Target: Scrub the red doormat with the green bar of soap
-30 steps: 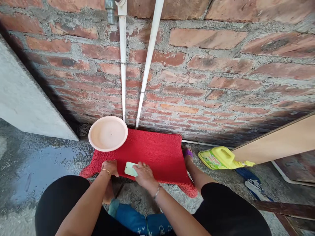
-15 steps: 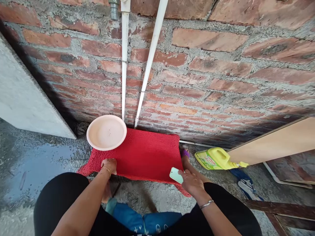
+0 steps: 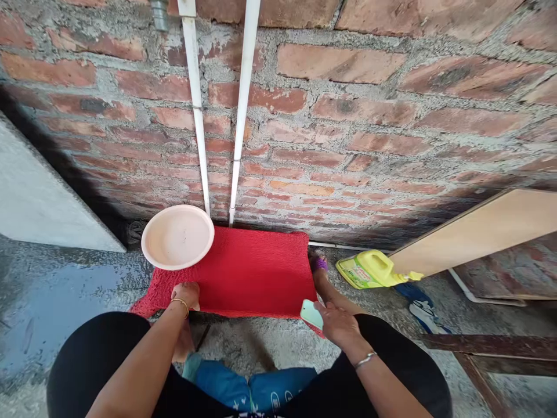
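A red cloth [image 3: 256, 270], textured at its ends, lies spread over a low support, its left end bunched and hanging. My left hand [image 3: 186, 294] is closed on the cloth's near edge, toward its left end. In my right hand [image 3: 337, 324] is a pale green scrubbing brush [image 3: 311, 314] with a small hole at its end; its underside is hidden. The brush is at the cloth's near right corner. A pale pink basin [image 3: 178, 237] rests on the cloth's far left corner, with a few dark specks inside.
Behind the cloth rises a brick wall [image 3: 339, 157] with two white pipes [image 3: 242, 104]. A yellow detergent jug [image 3: 369, 269] lies to the right, near a leaning wooden board [image 3: 483, 232]. A pale slab [image 3: 47, 191] stands at left beside wet concrete [image 3: 65, 296].
The view has shifted slightly to the right. My right hand and the brush sit a little nearer the cloth's near right corner. My left hand keeps its place on the cloth.
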